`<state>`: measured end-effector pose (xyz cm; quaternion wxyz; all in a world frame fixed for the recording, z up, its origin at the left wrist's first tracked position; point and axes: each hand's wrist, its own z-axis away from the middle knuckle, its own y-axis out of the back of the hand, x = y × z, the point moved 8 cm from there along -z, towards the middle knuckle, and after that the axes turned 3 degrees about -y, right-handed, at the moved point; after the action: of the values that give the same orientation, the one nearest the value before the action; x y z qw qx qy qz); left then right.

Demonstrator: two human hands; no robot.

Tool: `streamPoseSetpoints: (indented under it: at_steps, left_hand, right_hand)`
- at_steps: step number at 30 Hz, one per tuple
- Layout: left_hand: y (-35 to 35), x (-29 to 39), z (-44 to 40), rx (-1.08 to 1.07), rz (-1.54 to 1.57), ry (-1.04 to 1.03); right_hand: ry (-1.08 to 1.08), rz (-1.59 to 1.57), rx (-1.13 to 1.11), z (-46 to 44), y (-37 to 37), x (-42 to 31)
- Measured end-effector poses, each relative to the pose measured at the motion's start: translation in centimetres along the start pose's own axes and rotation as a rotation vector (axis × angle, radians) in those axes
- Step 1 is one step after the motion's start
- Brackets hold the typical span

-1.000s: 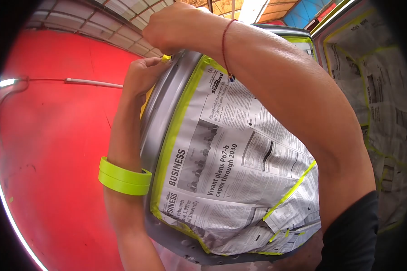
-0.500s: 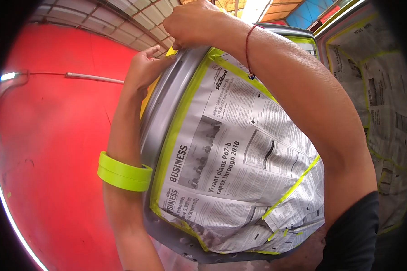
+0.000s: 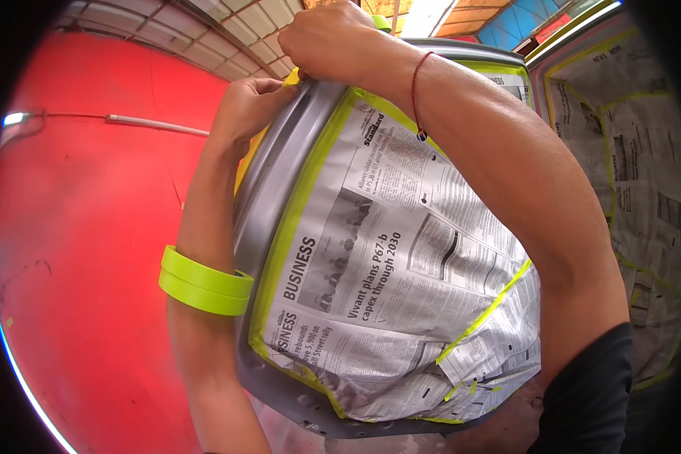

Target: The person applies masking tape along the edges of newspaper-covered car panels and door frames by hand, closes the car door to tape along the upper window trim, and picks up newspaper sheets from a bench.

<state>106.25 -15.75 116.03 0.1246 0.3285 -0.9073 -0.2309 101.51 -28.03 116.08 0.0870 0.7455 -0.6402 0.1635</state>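
A grey vehicle door (image 3: 318,125) stands in front of me, its middle covered with newspaper (image 3: 371,250) edged in yellow-green masking tape (image 3: 278,287). Along the door's left edge runs a strip of yellow tape (image 3: 292,78). My left hand (image 3: 251,107) pinches this strip near the upper corner. Just above it, my right hand (image 3: 329,39) is closed, its fingertips reaching down to the same spot. A green tape roll (image 3: 382,23) shows partly behind the right hand, mostly hidden by it. Two more green tape rolls (image 3: 204,281) circle my left forearm.
A red wall (image 3: 91,227) fills the left side, with a light tube (image 3: 155,125) across it. Another newspaper-covered vehicle part (image 3: 635,159) stands at the right. Roof beams and panels are overhead.
My left fingers, spread earlier, have closed in a pinch on the yellow strip. The right hand has shifted slightly, and more of the green roll shows behind it.
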Motion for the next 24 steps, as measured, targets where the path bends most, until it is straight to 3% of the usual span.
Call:
streamPoseSetpoints:
  at_steps: [4, 6, 15, 21, 24]
  left_hand:
    - [0.0, -0.2, -0.1, 0.021, 0.064, 0.063]
    - [0.9, -0.8, -0.7, 0.145, 0.091, -0.022]
    - [-0.2, -1.0, -0.9, 0.059, 0.086, 0.041]
    - [-0.2, -0.9, -0.8, 0.093, 0.114, 0.007]
    - [0.0, -1.3, -1.6, 0.084, 0.073, -0.095]
  right_hand:
    - [-0.025, 0.033, -0.021, 0.4, 0.1, 0.1]
    - [-0.022, 0.041, -0.017, 0.4, -0.1, 0.1]
    - [-0.008, 0.101, 0.029, 1.0, 0.4, -0.2]
    - [-0.018, 0.111, -0.069, 1.0, 0.8, -1.1]
    - [0.129, 0.154, 0.055, 0.4, 3.1, -0.8]
